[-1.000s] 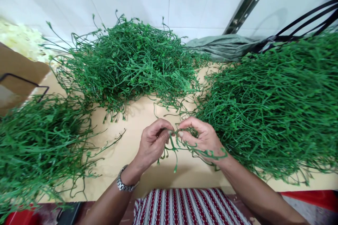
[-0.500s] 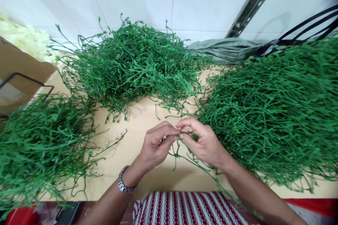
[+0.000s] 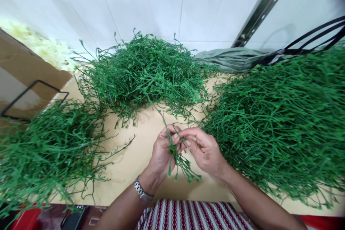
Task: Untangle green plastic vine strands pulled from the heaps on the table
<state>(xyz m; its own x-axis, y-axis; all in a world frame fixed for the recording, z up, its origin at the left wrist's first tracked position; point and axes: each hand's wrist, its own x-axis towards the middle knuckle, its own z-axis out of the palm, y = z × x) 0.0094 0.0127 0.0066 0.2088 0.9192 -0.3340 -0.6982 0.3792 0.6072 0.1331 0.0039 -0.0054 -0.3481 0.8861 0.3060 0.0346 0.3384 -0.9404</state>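
Note:
Both hands meet over the table in the middle of the view. My left hand, with a metal watch on its wrist, is closed around green artificial stems. Their branched tips fan out below its fingers, and one long stem rises past the thumb toward the back pile. My right hand pinches the same stems with thumb and forefinger, close against the left fingertips. Just right of it lies a big pile of green stems. The exact spot where the fingertips meet is partly hidden.
A second pile of stems lies at the back, a third pile at the left. A cardboard box with a black wire frame stands at the far left. Grey-green cloth lies along the wall, beneath a metal bracket.
My left hand has turned palm-up, and the stems now hang in a fan below its fingers. The long stem that trailed toward my right forearm now points away from me. The view has shifted slightly.

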